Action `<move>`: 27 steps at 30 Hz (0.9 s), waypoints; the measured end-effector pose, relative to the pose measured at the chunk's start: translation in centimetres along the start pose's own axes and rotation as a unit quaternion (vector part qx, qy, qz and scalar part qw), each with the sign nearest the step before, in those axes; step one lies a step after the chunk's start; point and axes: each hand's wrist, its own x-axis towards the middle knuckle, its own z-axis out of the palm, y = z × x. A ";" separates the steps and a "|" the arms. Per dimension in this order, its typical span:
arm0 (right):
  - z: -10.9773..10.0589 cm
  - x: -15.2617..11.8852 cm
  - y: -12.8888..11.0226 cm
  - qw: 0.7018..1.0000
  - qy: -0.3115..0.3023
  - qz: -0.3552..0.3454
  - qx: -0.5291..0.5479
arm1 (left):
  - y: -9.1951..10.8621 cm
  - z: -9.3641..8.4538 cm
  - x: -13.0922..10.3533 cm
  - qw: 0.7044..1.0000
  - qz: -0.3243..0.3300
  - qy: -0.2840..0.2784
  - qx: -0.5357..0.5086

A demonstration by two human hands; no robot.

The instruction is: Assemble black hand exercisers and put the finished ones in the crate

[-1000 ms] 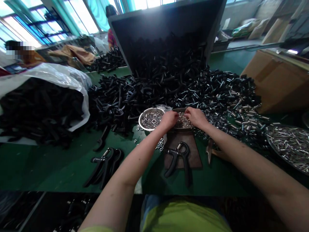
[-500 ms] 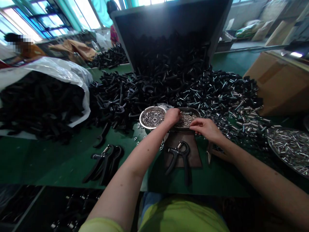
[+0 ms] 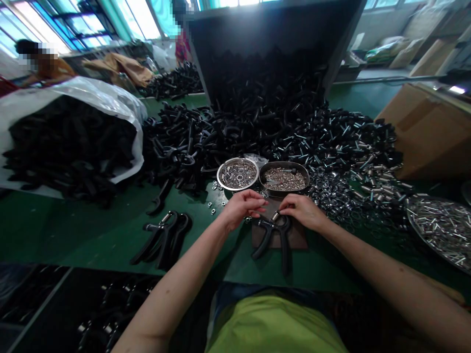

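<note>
Hand grip (image 3: 270, 225) has handles (image 3: 284, 252) and spring (image 3: 274, 215) assembled; remaining work unclear. Left hand (image 3: 243, 205) loosely spread, empty as seen; right hand (image 3: 304, 211) at the spring, hold indeterminable.

A black A-shaped hand exerciser (image 3: 271, 225) lies flat, its two handles (image 3: 284, 252) splayed toward the person; its silver spring (image 3: 274, 215) sits right beside the right hand (image 3: 304, 212); its left handle slants down from below the left hand (image 3: 242, 208).

Bright windows (image 3: 142, 18) beside a turquoise curtain (image 3: 168, 17)
</note>
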 end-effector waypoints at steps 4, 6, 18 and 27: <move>-0.1 0.2 -0.4 0.999 -0.018 0.006 -0.032 | -1.7 -0.8 -2.5 0.999 -0.023 0.020 -0.026; -0.2 0.4 -0.6 0.998 -0.025 0.016 -0.053 | -2.2 -0.8 -3.1 0.999 -0.025 0.026 -0.020; -0.6 1.6 -2.4 0.984 -0.071 0.077 -0.145 | -3.2 2.8 -1.8 0.898 0.175 0.024 0.404; -3.4 -11.9 3.4 0.956 0.067 0.120 -0.259 | -3.9 3.8 -1.7 0.882 0.141 0.023 0.449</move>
